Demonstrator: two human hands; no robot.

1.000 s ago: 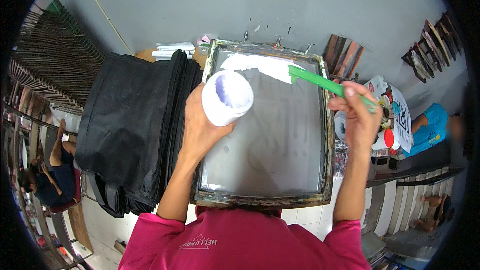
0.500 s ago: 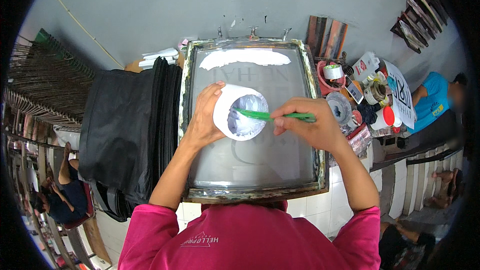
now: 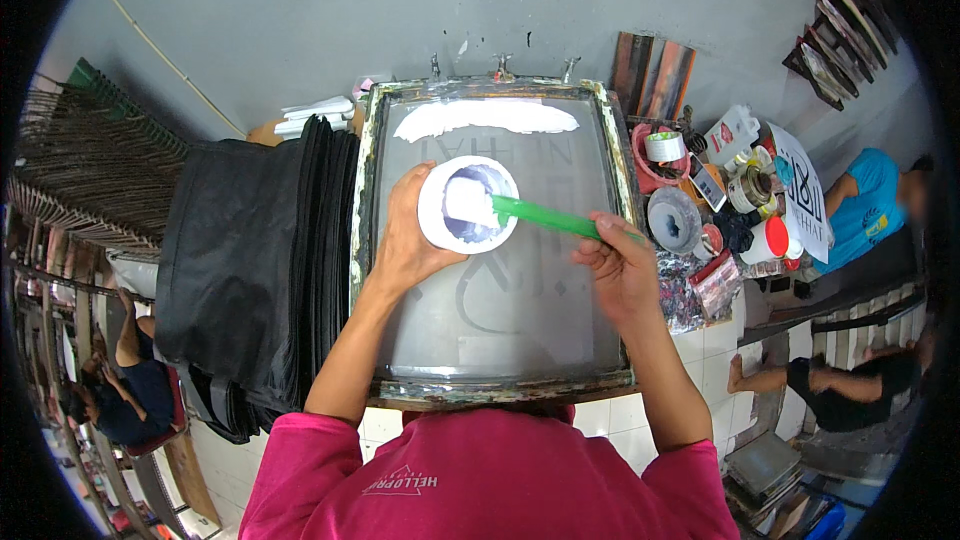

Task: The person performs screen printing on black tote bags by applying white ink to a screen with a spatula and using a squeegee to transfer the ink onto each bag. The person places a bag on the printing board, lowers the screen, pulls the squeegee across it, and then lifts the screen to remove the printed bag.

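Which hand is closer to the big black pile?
The left. The left hand, around the white tub, is just to the right of the black pile; the right hand, holding the green stick, is farther right, beyond the tub.

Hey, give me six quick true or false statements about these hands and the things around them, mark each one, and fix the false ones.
1. The left hand grips a white plastic tub. True.
2. The right hand holds a green spatula. True.
3. A streak of white ink crosses the far end of the printing screen. True.
4. The spatula is touching that streak. False: its tip is at the tub's mouth.
5. The black fabric bags are right of the screen. False: they are on its left.
6. The red-lidded container is left of the screen. False: it is on the right.
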